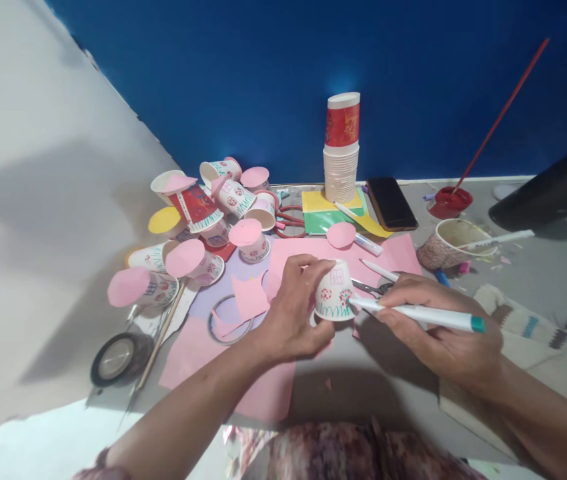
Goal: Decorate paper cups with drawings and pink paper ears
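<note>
A small decorated paper cup (334, 293) is held upside down above the table (343, 400), clamped between the left hand's (296, 310) thumb and fingers; a green-capped marker (428, 316) is gripped in the right hand (443, 330), tip against the cup.

Not 1 word comes up readable here! Gold marks run over the red band of the top cup (343, 123) on the stack (341, 173), too blurred to read, and dark print on the white pen (506, 239) across the patterned cup (433, 250) is just as illegible.
</note>
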Available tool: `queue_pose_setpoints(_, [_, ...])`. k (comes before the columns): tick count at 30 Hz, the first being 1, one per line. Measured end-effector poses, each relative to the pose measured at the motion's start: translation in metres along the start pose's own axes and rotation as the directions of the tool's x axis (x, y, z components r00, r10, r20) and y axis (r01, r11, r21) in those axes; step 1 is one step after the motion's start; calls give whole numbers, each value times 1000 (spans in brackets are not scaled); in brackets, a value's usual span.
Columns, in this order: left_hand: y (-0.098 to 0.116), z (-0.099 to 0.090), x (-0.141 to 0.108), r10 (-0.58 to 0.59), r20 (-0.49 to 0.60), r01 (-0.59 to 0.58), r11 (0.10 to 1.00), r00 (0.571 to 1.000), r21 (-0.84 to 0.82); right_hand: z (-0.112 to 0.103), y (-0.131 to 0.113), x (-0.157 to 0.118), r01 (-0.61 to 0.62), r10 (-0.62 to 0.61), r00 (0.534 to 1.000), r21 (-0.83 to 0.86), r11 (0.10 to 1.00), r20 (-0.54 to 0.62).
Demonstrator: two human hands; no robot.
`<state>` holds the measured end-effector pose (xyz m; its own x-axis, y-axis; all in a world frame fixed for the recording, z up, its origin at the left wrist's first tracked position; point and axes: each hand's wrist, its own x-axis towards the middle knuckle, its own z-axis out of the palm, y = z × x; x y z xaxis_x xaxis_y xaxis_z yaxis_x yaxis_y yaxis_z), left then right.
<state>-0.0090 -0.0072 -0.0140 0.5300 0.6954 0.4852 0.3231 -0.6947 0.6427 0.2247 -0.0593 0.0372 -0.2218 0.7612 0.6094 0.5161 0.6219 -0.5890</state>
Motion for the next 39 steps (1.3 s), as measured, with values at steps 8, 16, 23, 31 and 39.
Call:
queue_pose_setpoints(8, [2, 0, 1, -10, -18, 10, 1000, 1000, 15, 2, -2, -1, -44, 45, 999, 65, 997, -11])
queue_pose_setpoints(16, [1, 0, 1, -11, -25, 11, 1000, 1000, 1, -1, -2, 0, -58, 58, 998, 10, 998, -30])
queue_pose_setpoints(23, [2, -1, 1, -28, -18, 27, 1000, 999, -7, 0, -3, 0, -44, 44, 999, 25, 999, -23])
queue_pose_setpoints(31, [1, -1, 1, -22, -24, 22, 1000, 999, -16, -2, -3, 2, -63, 63, 998, 8, 998, -19])
queue_pose_setpoints(39, [3, -2, 3, -10, -34, 9, 1000, 999, -27, -2, 0, 0, -45, 45, 999, -33, 998, -25])
